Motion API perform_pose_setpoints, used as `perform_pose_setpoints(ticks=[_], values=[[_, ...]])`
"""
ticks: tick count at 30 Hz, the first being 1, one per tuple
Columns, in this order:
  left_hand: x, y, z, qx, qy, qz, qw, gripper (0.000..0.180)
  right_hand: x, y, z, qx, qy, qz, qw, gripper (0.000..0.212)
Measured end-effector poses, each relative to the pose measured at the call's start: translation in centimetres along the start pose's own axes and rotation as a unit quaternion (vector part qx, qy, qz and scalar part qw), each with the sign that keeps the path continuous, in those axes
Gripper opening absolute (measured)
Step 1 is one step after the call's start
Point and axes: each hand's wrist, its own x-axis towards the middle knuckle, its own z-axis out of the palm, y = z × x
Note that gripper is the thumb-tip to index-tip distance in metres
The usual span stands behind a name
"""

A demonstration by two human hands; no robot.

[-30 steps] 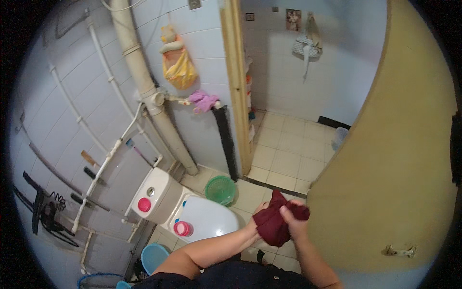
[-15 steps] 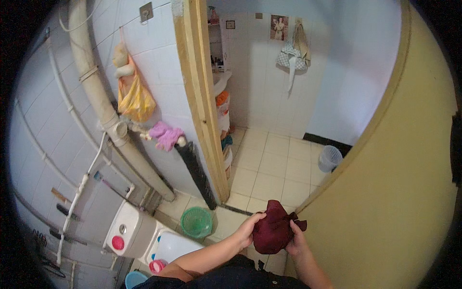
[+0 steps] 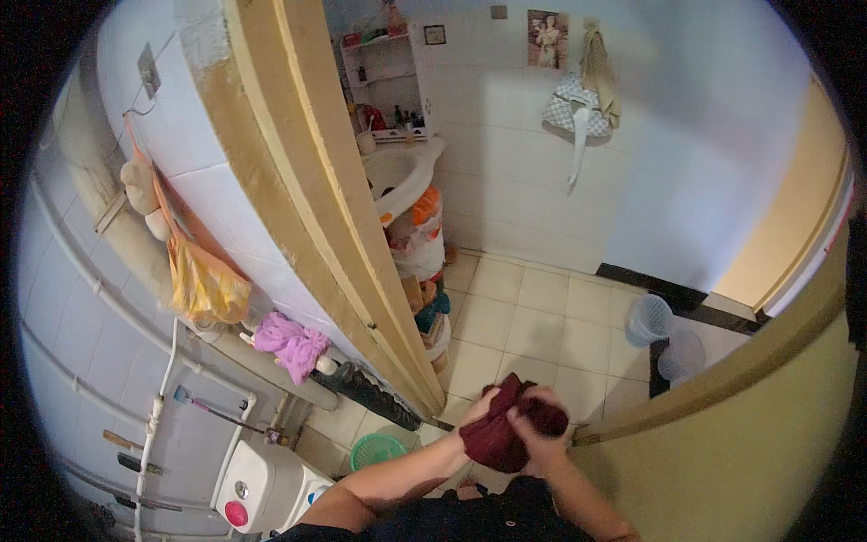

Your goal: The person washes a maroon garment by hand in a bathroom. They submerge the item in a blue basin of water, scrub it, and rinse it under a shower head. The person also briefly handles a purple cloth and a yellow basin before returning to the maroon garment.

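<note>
A bunched dark red cloth (image 3: pixel 495 440) is between my hands at the lower middle, in front of the doorway. My left hand (image 3: pixel 479 406) grips its left side, with the fingers partly behind the folds. Over the right part lies my right hand (image 3: pixel 539 432), its fingers curled on the fabric and slightly blurred. A rounded bunch of the same cloth bulges beyond the right hand's fingers. Which kind of garment or cloth it is, I cannot make out.
A yellow door frame (image 3: pixel 316 181) rises left of my hands, a yellow door (image 3: pixel 713 470) stands right. Beyond are a white washbasin (image 3: pixel 420 172), a shelf and clear plastic baskets (image 3: pixel 648 321). A toilet tank (image 3: pixel 257 474) and green basket (image 3: pixel 377 450) are lower left.
My view has shifted toward the doorway, showing more of the washbasin and baskets. My right hand has moved from the cloth's right edge across its front, and the cloth is bunched differently.
</note>
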Motion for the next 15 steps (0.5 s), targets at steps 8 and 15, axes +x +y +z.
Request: perform_pose_setpoints(ticks=[8, 15], values=[[4.2, 7.3, 7.2, 0.067, 0.136, 0.043, 0.988, 0.037, 12.0, 4.2, -2.5, 0.101, -0.038, 0.112, 0.988, 0.037], [18.3, 11.4, 7.1, -0.025, 0.016, 0.032, 0.999, 0.031, 23.7, 4.6, -6.7, 0.050, -0.079, 0.030, 0.995, 0.034]])
